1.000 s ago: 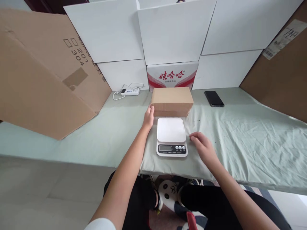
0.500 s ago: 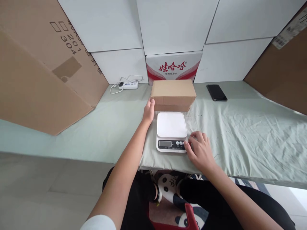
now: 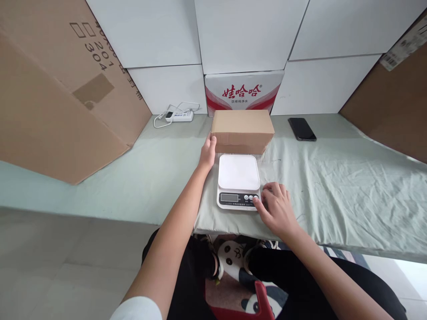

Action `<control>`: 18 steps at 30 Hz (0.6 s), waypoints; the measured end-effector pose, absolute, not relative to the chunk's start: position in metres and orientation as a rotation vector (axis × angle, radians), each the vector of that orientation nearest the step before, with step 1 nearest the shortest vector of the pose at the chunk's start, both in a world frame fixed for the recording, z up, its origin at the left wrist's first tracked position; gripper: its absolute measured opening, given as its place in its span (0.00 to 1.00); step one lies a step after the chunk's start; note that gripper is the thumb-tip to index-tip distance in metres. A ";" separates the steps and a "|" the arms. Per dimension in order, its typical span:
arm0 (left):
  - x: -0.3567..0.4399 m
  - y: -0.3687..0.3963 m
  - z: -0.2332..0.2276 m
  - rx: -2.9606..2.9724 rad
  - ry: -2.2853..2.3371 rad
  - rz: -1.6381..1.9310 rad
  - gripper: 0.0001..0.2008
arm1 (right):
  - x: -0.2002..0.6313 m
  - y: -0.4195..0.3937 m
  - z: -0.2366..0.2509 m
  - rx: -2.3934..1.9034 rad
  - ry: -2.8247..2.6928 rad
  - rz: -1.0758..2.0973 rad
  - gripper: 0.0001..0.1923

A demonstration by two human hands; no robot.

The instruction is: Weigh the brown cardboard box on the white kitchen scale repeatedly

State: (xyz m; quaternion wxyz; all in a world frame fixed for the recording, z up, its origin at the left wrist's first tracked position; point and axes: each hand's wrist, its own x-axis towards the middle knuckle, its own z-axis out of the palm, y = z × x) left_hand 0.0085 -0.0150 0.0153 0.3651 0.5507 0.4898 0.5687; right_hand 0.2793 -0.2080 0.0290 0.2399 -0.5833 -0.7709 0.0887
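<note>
Left hand [image 3: 208, 152] flat, fingers together against the cardboard box [image 3: 242, 130]'s left end, just behind the scale [image 3: 238, 181]; right hand [image 3: 275, 209], fingers loosely curled, thumb on the scale's right button. Open cloth [image 3: 333, 186] either side

Scale display [image 3: 229, 198] too small, no digits readable, and labels under the buttons [image 3: 251, 198] just beyond the right hand's [image 3: 276, 211] thumb tip are a blur. Which button the thumb sits on: can't tell. Right palm hidden under the hand's own back. Left hand [image 3: 208, 152] fingertips tucked against the brown box's [image 3: 243, 130] left end, tips out of sight behind the thumb side. Box's far face hidden, and it covers the bottom of the red-and-white carton [image 3: 244, 92] beyond the fingers. Small print on that carton unreadable. Big cardboard sheet [image 3: 56, 89] far left of the left fingers cut off by frame edge; label [image 3: 405, 44] top right too, text illegible. Both forearms cut at bottom edge.
</note>
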 end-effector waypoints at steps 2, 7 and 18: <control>0.009 -0.015 0.016 1.408 1.271 1.451 0.49 | 0.279 -0.208 0.030 -1.595 -2.112 0.249 0.23; 0.009 -0.014 0.018 1.369 1.266 1.463 0.48 | 0.276 -0.210 0.032 -1.589 -2.113 0.264 0.23; 0.004 -0.005 0.008 1.418 1.188 1.522 0.48 | 0.294 -0.143 0.030 -1.469 -1.547 0.531 0.32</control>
